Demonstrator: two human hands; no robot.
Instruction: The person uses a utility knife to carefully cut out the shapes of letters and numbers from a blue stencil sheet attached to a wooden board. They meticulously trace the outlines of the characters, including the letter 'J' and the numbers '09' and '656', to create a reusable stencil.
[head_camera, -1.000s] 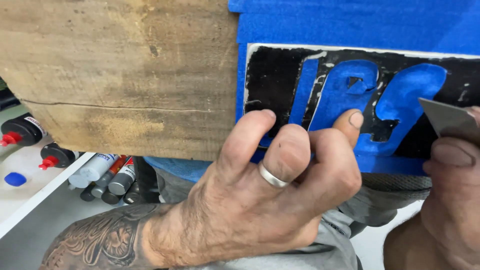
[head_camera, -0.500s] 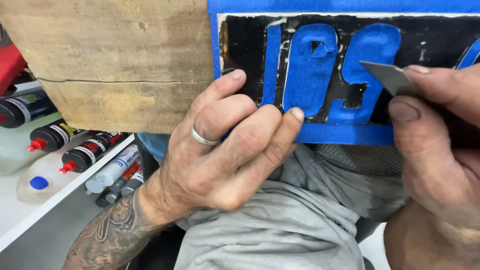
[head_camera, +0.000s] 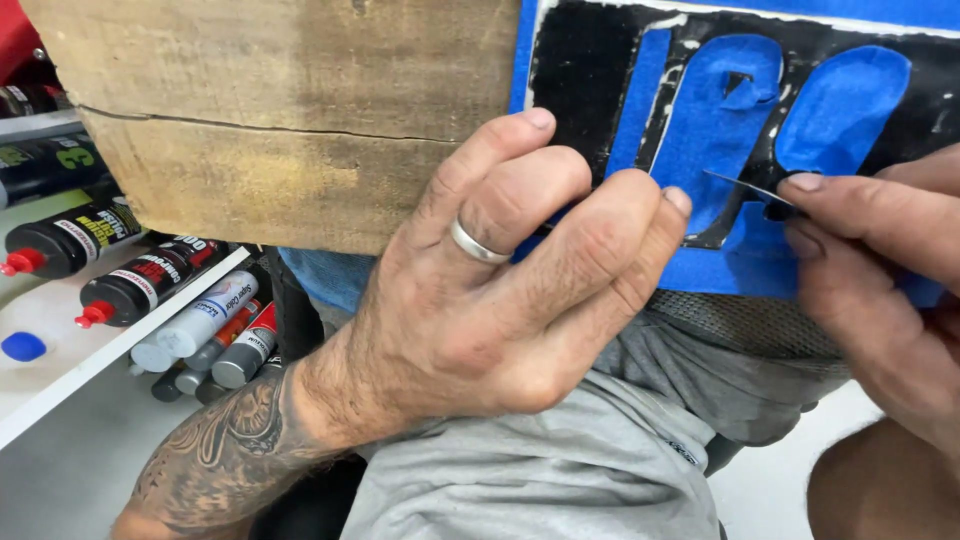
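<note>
Head view: rough wooden plank (head_camera: 290, 120), smooth blue tape (head_camera: 730, 130).

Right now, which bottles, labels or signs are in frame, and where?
Wooden sign board: top, bare plank left, blue masking over black paint right.
Two black bottles, red nozzles, labelled: left shelf, lying.
White tubes, red-grey labels: below them.
Blue cap: left edge.
Left hand steadies board; right hand holds a thin blade.
</note>
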